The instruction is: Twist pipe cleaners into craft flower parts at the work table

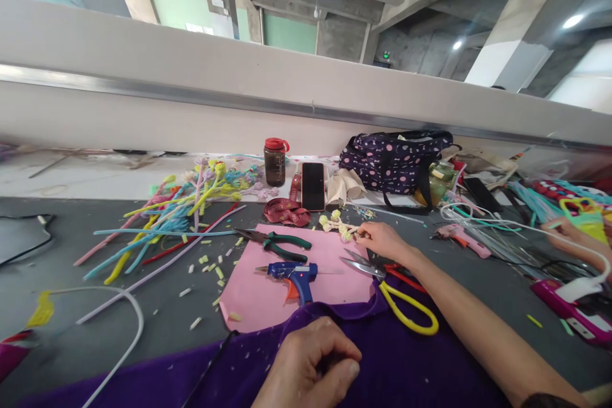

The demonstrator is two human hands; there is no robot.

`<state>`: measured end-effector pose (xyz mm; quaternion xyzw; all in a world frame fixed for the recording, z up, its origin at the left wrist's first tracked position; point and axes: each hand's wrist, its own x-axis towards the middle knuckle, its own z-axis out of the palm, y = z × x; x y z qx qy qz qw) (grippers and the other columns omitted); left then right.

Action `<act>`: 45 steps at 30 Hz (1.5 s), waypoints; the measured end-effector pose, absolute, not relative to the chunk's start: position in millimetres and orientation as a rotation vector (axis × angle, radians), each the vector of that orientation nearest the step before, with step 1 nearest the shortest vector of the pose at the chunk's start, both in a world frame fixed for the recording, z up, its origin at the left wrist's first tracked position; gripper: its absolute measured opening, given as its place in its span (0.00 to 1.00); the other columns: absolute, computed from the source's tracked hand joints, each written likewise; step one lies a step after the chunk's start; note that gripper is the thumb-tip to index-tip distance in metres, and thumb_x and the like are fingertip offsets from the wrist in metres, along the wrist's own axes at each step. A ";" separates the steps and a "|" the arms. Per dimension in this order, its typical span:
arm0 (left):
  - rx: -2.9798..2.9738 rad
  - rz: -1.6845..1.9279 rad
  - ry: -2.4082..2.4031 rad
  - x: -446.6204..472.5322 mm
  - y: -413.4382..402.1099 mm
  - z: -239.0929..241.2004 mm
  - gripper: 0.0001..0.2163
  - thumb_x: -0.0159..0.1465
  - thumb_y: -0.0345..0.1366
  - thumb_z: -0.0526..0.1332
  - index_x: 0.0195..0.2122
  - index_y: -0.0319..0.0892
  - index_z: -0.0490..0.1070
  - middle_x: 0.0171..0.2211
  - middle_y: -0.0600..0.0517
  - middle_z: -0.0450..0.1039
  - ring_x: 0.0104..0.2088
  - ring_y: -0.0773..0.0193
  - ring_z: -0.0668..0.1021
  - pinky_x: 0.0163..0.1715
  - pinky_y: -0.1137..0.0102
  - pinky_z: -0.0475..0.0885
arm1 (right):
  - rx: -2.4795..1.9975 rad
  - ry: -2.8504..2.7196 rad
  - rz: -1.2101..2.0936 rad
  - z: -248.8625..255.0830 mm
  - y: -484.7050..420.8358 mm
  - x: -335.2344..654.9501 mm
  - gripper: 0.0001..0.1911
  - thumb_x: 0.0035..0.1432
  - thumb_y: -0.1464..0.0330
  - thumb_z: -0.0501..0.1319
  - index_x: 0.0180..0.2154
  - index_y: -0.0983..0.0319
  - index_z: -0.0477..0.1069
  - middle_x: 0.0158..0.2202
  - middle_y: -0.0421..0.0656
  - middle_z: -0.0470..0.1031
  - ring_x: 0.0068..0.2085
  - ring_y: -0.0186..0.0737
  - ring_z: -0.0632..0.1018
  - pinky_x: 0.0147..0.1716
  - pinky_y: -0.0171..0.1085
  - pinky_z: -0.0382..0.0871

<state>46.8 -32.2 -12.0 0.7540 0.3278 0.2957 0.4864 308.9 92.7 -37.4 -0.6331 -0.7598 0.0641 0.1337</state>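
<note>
My right hand reaches out past the pink sheet, its fingertips pinched at the stem end of a pale yellow fuzzy flower sprig. Low in the view, my left hand hovers over purple cloth with its fingers curled in and nothing visible in them. Between the hands, a blue glue gun lies on the sheet beside green-handled pliers. Yellow-handled scissors lie partly under my right forearm, and a red-handled tool is partly hidden there too.
Coloured pipe-cleaner stems and cut bits cover the left side. Behind stand a bottle, a phone, a red strap and a patterned bag. Rightward are a pink glue gun, a power strip and another person's hand.
</note>
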 end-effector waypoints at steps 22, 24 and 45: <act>1.947 0.650 0.742 48.2 -34.8 -12.1 0.09 0.49 0.23 0.56 0.27 0.41 0.73 0.25 0.53 0.70 0.27 0.71 0.71 0.26 0.79 0.62 | -1.906 -2.538 0.057 -32.5 65.6 346.8 0.12 0.56 0.66 0.51 0.39 0.54 0.72 0.35 0.41 0.71 0.33 0.35 0.72 0.30 0.31 0.56; 1.960 0.642 0.736 48.1 -34.4 -13.5 0.10 0.49 0.23 0.56 0.28 0.41 0.73 0.26 0.53 0.70 0.27 0.71 0.71 0.26 0.79 0.63 | -2.040 -2.438 -0.035 -32.5 67.7 352.4 0.13 0.57 0.66 0.51 0.39 0.56 0.72 0.36 0.42 0.70 0.33 0.36 0.72 0.29 0.31 0.55; 2.030 0.513 0.644 46.3 -33.2 -19.9 0.07 0.53 0.28 0.56 0.31 0.42 0.73 0.29 0.52 0.70 0.28 0.71 0.72 0.27 0.79 0.63 | -2.458 -2.053 -0.038 -34.5 83.4 414.0 0.11 0.50 0.66 0.57 0.34 0.58 0.76 0.34 0.47 0.75 0.35 0.44 0.74 0.29 0.35 0.58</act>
